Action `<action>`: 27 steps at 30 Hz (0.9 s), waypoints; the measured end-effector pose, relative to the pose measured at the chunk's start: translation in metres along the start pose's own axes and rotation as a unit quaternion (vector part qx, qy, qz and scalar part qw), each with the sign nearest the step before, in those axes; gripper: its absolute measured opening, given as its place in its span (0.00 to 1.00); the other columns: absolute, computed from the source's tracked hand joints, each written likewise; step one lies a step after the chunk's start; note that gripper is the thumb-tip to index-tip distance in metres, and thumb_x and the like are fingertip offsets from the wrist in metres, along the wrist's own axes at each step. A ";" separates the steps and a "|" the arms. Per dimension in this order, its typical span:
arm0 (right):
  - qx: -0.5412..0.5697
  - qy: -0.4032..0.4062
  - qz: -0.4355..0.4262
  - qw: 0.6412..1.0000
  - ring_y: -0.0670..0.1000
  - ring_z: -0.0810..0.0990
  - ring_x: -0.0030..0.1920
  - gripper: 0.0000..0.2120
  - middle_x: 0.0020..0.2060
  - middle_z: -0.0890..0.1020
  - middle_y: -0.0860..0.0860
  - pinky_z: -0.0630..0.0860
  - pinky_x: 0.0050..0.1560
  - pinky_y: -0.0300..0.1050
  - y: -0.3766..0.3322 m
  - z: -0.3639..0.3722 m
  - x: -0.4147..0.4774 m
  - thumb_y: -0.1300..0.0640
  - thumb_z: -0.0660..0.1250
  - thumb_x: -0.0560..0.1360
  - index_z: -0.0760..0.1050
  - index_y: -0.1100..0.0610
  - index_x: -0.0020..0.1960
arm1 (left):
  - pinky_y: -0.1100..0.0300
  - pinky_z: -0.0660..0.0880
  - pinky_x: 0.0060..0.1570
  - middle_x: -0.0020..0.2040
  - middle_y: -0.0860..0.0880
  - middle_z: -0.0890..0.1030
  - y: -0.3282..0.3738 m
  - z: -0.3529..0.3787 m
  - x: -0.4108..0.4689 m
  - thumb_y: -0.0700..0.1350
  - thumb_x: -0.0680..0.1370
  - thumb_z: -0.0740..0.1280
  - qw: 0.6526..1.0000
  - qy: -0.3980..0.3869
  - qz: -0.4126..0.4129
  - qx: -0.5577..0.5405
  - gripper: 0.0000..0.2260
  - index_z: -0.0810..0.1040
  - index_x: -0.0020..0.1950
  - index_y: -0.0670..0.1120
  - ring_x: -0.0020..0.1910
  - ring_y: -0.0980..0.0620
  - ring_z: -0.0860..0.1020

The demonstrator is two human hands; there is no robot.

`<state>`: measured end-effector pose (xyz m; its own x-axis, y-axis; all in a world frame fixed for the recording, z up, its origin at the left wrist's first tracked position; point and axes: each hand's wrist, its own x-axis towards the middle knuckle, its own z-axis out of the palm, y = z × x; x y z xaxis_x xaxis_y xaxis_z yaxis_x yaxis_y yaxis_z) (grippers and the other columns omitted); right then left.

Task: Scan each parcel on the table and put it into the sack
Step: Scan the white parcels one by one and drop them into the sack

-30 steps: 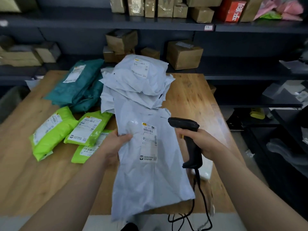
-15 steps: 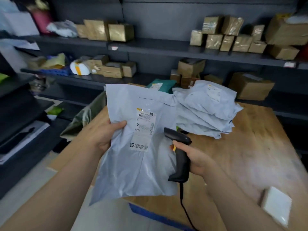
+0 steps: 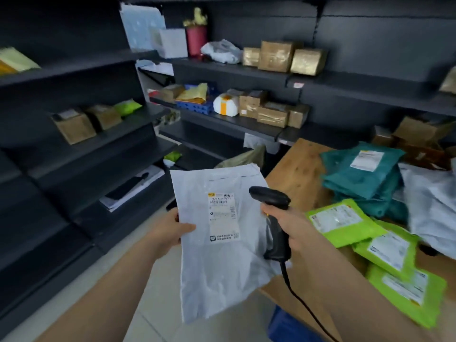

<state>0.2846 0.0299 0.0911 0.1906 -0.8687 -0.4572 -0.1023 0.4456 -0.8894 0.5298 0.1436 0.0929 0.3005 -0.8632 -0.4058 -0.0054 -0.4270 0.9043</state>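
My left hand [image 3: 170, 229] pinches the left edge of a grey poly parcel [image 3: 219, 262] with a white barcode label, holding it upright off the table's left side, above the floor. My right hand [image 3: 287, 224] grips a black corded scanner [image 3: 274, 218] just right of the label, its head level with the label's top. The sack [image 3: 243, 157], olive-grey, shows beyond the parcel's top edge at the table's left end. On the wooden table [image 3: 296, 169] lie three green parcels [image 3: 385, 248], teal parcels [image 3: 362, 176] and grey parcels [image 3: 431, 201].
Dark shelving with cardboard boxes [image 3: 274, 56] runs along the left and back walls. A blue crate [image 3: 288, 327] sits on the floor under the table's near edge. The scanner cable [image 3: 303, 302] hangs down past my right forearm. The pale floor [image 3: 158, 292] lies between shelves and table.
My view has swung left. The grey parcel has travelled with my left hand from over the table to beyond its left edge; the scanner stays beside the label.
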 end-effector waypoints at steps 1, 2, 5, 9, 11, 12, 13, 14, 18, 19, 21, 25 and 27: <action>-0.009 -0.012 0.004 1.000 0.56 0.81 0.43 0.13 0.41 0.83 0.56 0.78 0.48 0.49 -0.005 0.020 0.010 0.52 0.76 0.70 0.82 0.61 0.48 | 0.52 0.78 0.46 0.56 0.48 0.82 -0.001 -0.018 0.009 0.30 0.75 0.66 1.000 0.013 -0.001 0.002 0.19 0.74 0.64 0.45 0.53 0.46 0.81; -0.013 -0.027 0.007 1.000 0.55 0.81 0.42 0.13 0.41 0.83 0.55 0.77 0.46 0.47 -0.009 0.039 0.021 0.52 0.76 0.70 0.82 0.61 0.49 | 0.50 0.79 0.49 0.57 0.46 0.81 -0.002 -0.035 0.020 0.30 0.74 0.66 1.000 0.030 -0.001 0.005 0.21 0.74 0.65 0.45 0.54 0.45 0.80; 0.002 -0.060 0.022 0.998 0.52 0.79 0.39 0.14 0.40 0.82 0.54 0.75 0.39 0.43 -0.021 0.091 0.059 0.52 0.76 0.71 0.81 0.61 0.51 | 0.43 0.76 0.58 0.59 0.44 0.80 0.002 -0.078 0.059 0.29 0.72 0.67 0.996 0.087 -0.001 0.014 0.23 0.73 0.65 0.43 0.56 0.42 0.79; 0.009 -0.062 0.027 0.998 0.54 0.79 0.43 0.17 0.44 0.81 0.57 0.74 0.47 0.47 -0.034 0.139 0.119 0.54 0.76 0.71 0.81 0.64 0.53 | 0.42 0.77 0.57 0.55 0.43 0.82 0.013 -0.120 0.131 0.29 0.71 0.65 0.992 0.120 0.009 0.033 0.19 0.77 0.60 0.41 0.53 0.41 0.81; -0.003 -0.059 0.033 0.998 0.55 0.79 0.43 0.17 0.44 0.81 0.57 0.74 0.47 0.46 -0.043 0.154 0.150 0.53 0.76 0.71 0.81 0.64 0.53 | 0.43 0.78 0.55 0.54 0.43 0.83 0.019 -0.135 0.169 0.30 0.71 0.66 0.990 0.132 0.005 0.041 0.17 0.78 0.59 0.40 0.51 0.41 0.81; -0.004 -0.056 0.040 0.998 0.55 0.79 0.44 0.18 0.44 0.81 0.57 0.74 0.47 0.46 -0.047 0.160 0.165 0.52 0.76 0.71 0.81 0.64 0.54 | 0.44 0.79 0.54 0.53 0.43 0.83 0.023 -0.141 0.187 0.31 0.71 0.67 0.989 0.139 0.004 0.048 0.16 0.78 0.58 0.40 0.50 0.42 0.82; -0.002 -0.051 0.049 0.997 0.56 0.79 0.45 0.18 0.44 0.81 0.57 0.74 0.47 0.47 -0.051 0.167 0.178 0.52 0.76 0.71 0.81 0.63 0.54 | 0.46 0.80 0.51 0.52 0.44 0.83 0.027 -0.147 0.203 0.32 0.71 0.67 0.988 0.146 0.002 0.059 0.15 0.78 0.56 0.39 0.49 0.43 0.82; 0.003 -0.044 0.055 0.998 0.56 0.79 0.46 0.18 0.44 0.81 0.57 0.74 0.48 0.47 -0.055 0.173 0.191 0.52 0.76 0.71 0.81 0.63 0.54 | 0.49 0.80 0.47 0.50 0.44 0.83 0.030 -0.152 0.218 0.33 0.71 0.68 0.986 0.154 0.002 0.071 0.13 0.78 0.55 0.40 0.47 0.44 0.82; 0.023 -0.016 0.071 0.997 0.57 0.79 0.46 0.16 0.45 0.82 0.57 0.75 0.48 0.48 -0.071 0.200 0.237 0.53 0.76 0.71 0.81 0.62 0.54 | 0.60 0.76 0.36 0.46 0.48 0.83 0.045 -0.170 0.279 0.34 0.71 0.69 0.983 0.143 0.016 0.115 0.10 0.78 0.49 0.45 0.43 0.49 0.82; 0.024 -0.005 0.075 0.997 0.57 0.79 0.45 0.16 0.44 0.82 0.57 0.75 0.48 0.48 -0.074 0.206 0.249 0.52 0.76 0.70 0.81 0.61 0.53 | 0.59 0.77 0.38 0.46 0.49 0.83 0.049 -0.176 0.296 0.34 0.70 0.69 0.983 0.134 0.018 0.124 0.11 0.78 0.50 0.46 0.44 0.49 0.82; 0.034 0.019 0.082 0.996 0.56 0.79 0.44 0.16 0.42 0.81 0.56 0.75 0.47 0.48 -0.077 0.217 0.275 0.52 0.77 0.70 0.81 0.60 0.51 | 0.55 0.79 0.43 0.47 0.49 0.83 0.055 -0.186 0.334 0.35 0.70 0.70 0.983 0.114 0.017 0.141 0.12 0.79 0.51 0.46 0.45 0.48 0.82; 0.053 0.074 0.109 0.990 0.56 0.79 0.43 0.16 0.41 0.81 0.56 0.76 0.48 0.50 -0.078 0.236 0.326 0.51 0.77 0.70 0.81 0.61 0.51 | 0.49 0.80 0.49 0.51 0.48 0.82 0.062 -0.202 0.418 0.36 0.71 0.70 0.986 0.068 0.008 0.152 0.14 0.78 0.57 0.43 0.48 0.46 0.81; 0.060 0.111 0.122 0.984 0.56 0.79 0.41 0.15 0.40 0.81 0.56 0.76 0.46 0.48 -0.077 0.247 0.350 0.52 0.77 0.70 0.81 0.62 0.49 | 0.55 0.78 0.44 0.52 0.47 0.80 0.064 -0.207 0.461 0.36 0.72 0.71 0.986 0.041 0.003 0.160 0.16 0.76 0.60 0.42 0.49 0.47 0.80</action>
<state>0.6005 -0.2556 -0.0015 -0.0446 -0.7525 -0.6571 0.0008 0.6578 -0.7532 0.8655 -0.2257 -0.0091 0.3748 -0.8475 -0.3760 -0.3044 -0.4955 0.8135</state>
